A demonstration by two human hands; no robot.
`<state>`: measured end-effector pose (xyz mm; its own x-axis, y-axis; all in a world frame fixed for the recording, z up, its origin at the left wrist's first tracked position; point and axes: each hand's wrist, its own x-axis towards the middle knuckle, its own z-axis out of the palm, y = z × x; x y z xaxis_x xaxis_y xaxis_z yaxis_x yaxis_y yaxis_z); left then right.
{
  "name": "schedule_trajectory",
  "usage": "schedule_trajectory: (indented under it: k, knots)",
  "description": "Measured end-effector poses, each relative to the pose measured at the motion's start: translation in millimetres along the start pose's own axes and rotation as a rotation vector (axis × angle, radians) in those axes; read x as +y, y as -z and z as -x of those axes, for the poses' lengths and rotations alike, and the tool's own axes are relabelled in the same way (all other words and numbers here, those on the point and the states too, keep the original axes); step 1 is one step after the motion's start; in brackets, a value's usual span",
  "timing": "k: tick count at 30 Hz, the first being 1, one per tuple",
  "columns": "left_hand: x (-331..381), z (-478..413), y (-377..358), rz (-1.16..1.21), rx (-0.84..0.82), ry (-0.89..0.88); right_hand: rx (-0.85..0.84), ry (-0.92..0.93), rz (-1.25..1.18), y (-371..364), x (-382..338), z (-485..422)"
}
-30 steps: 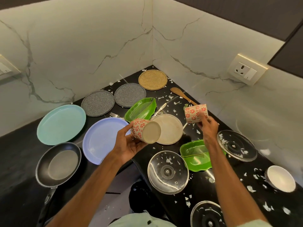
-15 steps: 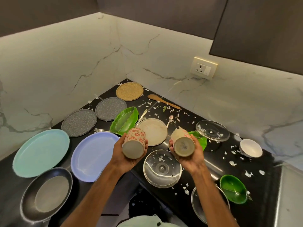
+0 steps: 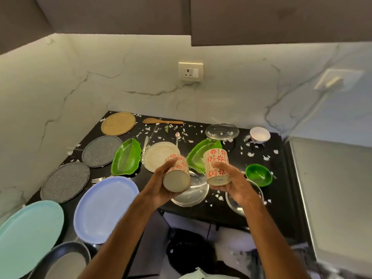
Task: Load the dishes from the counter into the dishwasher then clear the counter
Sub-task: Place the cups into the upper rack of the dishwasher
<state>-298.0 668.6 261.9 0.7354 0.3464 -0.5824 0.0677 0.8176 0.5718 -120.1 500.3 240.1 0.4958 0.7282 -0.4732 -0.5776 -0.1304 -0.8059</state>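
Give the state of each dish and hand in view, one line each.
Left hand: grips the left cup.
Left cup: held up, tipped, base toward the camera.
Right hand: holds the right cup.
Right cup: held up, base toward the camera.
Green bowl: upright on the counter.
White bowl: upright.
Counter: littered with white scraps.

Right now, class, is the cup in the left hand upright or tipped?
Tipped: the left hand holds the patterned cup leaning over, one round end facing the camera.

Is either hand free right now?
No: the left hand grips the left cup, and the right hand grips the right cup.
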Motion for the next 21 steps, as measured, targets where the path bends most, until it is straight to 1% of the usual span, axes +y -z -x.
schedule_trajectory:
  k: [3, 6, 9, 12, 14, 19, 21]
  knots:
    - [-23, 0, -8, -0.088, -0.039, 0.07, 0.074, 0.035, -0.101, 20, 23, 35]
    - [-50, 0, -30, -0.164, -0.122, 0.168, 0.24, 0.067, -0.149, 46, 42, 76]
    - [-79, -1, -64, -0.26, -0.204, 0.243, 0.398, 0.106, -0.192, 77, 55, 118]
    - [-109, -5, -100, -0.327, -0.258, 0.311, 0.529, 0.141, -0.233, 108, 66, 165]
    - [-133, -7, -127, -0.389, -0.322, 0.362, 0.61, 0.171, -0.285, 127, 72, 200]
    - [-204, -10, -190, -0.585, -0.492, 0.47, 0.808, 0.205, -0.4, 174, 94, 273]
    - [-235, -9, -215, -0.665, -0.526, 0.514, 0.883, 0.205, -0.429, 196, 108, 297]
